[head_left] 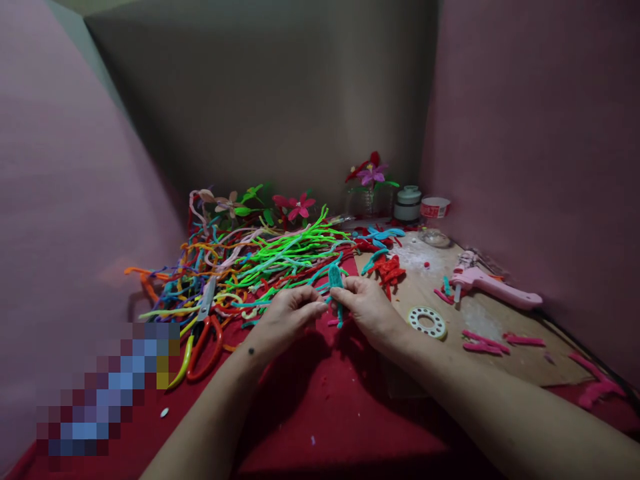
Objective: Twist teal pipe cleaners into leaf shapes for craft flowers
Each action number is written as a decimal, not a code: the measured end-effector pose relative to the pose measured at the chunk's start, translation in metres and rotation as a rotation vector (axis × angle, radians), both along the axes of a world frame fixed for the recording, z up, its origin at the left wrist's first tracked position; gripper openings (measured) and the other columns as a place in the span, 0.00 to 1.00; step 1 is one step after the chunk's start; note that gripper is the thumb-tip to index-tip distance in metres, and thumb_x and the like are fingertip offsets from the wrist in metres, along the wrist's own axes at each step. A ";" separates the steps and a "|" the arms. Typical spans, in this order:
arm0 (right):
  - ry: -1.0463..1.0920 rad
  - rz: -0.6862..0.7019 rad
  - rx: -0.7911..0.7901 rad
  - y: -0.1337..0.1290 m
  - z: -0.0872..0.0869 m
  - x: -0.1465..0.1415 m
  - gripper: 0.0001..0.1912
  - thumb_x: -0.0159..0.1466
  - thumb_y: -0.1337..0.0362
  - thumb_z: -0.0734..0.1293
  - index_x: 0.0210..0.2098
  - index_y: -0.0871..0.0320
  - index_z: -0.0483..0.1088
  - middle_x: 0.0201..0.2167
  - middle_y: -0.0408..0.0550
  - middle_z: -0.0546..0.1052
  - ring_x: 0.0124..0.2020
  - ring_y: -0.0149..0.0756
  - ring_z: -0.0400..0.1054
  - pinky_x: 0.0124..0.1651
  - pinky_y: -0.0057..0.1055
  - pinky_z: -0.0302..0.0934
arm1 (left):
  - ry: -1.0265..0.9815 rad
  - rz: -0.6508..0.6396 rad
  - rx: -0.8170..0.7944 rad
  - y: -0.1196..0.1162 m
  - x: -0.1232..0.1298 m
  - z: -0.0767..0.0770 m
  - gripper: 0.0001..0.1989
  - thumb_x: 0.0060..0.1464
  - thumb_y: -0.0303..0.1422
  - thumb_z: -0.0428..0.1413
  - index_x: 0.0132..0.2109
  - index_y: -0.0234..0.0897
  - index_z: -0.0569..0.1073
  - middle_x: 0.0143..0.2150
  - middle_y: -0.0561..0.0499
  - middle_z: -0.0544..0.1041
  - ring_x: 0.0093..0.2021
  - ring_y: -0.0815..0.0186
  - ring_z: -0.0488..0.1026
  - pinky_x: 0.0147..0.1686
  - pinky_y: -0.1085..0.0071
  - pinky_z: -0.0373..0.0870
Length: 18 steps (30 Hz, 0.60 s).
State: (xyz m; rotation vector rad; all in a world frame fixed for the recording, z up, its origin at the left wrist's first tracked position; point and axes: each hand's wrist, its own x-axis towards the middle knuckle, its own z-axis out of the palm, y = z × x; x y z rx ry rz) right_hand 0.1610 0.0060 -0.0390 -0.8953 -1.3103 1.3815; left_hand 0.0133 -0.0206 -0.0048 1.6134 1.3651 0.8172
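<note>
My right hand [367,307] pinches a teal pipe-cleaner petal [335,275], looped and upright, with a short tail hanging below the fingers. Just to its left is my left hand [291,315], its thumb and forefinger closed near the petal. Whatever lies between those left fingertips is too small to make out. Behind both hands spreads a heap of loose pipe cleaners [280,250], bright green on top, with teal, orange, yellow and purple strands. Red-handled scissors [206,347] lie left of my left hand, beside a yellow-handled tool [186,363].
At right, a pink glue gun [495,288] rests on a cardboard sheet [530,363] with pink pieces [485,343] and a holed white ring [427,323]. Red pieces [390,272] lie nearer the middle. Finished flowers [373,173], a lidded jar [408,203] and a cup [435,207] stand behind.
</note>
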 end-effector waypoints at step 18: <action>0.100 0.281 -0.095 -0.007 -0.002 -0.001 0.06 0.49 0.70 0.64 0.17 0.61 0.68 0.15 0.40 0.65 0.17 0.24 0.54 0.23 0.25 0.48 | -0.326 0.106 0.084 0.002 -0.004 -0.002 0.10 0.45 0.35 0.58 0.26 0.32 0.69 0.20 0.55 0.66 0.19 0.75 0.59 0.20 0.77 0.56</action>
